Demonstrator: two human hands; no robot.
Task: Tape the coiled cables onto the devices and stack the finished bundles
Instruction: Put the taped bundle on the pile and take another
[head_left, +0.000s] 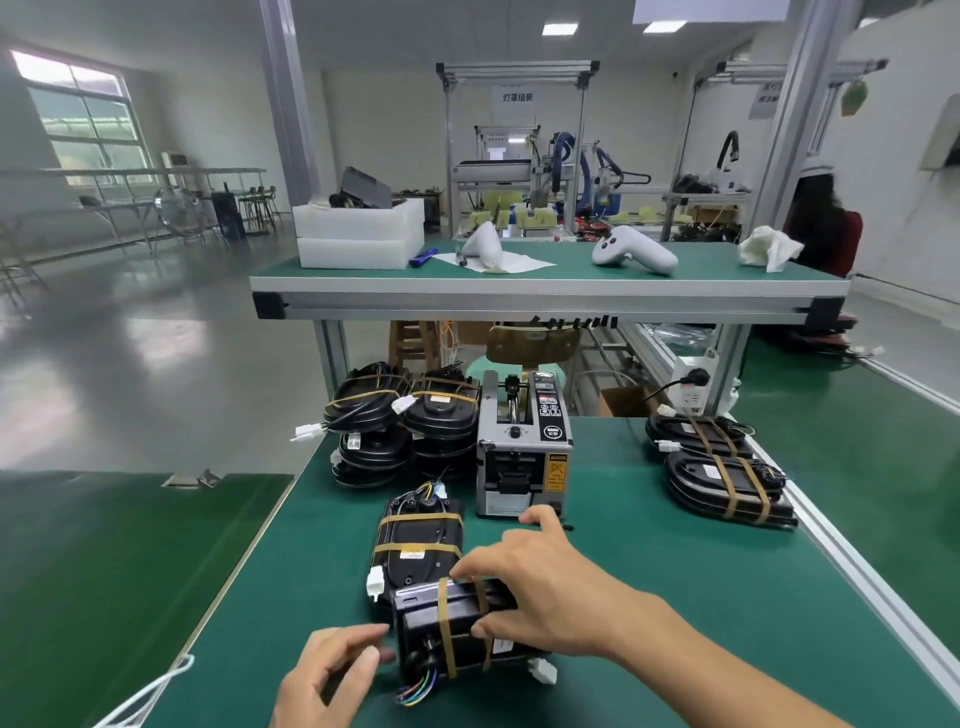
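A black device (457, 631) with a coiled cable and two brown tape bands lies near the front of the green table (649, 597). My right hand (530, 587) grips it from above, fingers over the far edge and thumb on the near side. My left hand (332, 675) is at the device's left end, fingers loosely bent and just touching it. Coloured wires (415, 691) stick out of the device's near end. A second taped device (418, 545) lies just behind it. The grey tape dispenser (522, 447) stands further back.
Stacks of taped bundles (400, 426) stand at the table's back left, and two more bundles (722, 478) lie at the right edge. A raised shelf (545, 291) holds foam boxes, white controllers and paper. A person sits at the far right.
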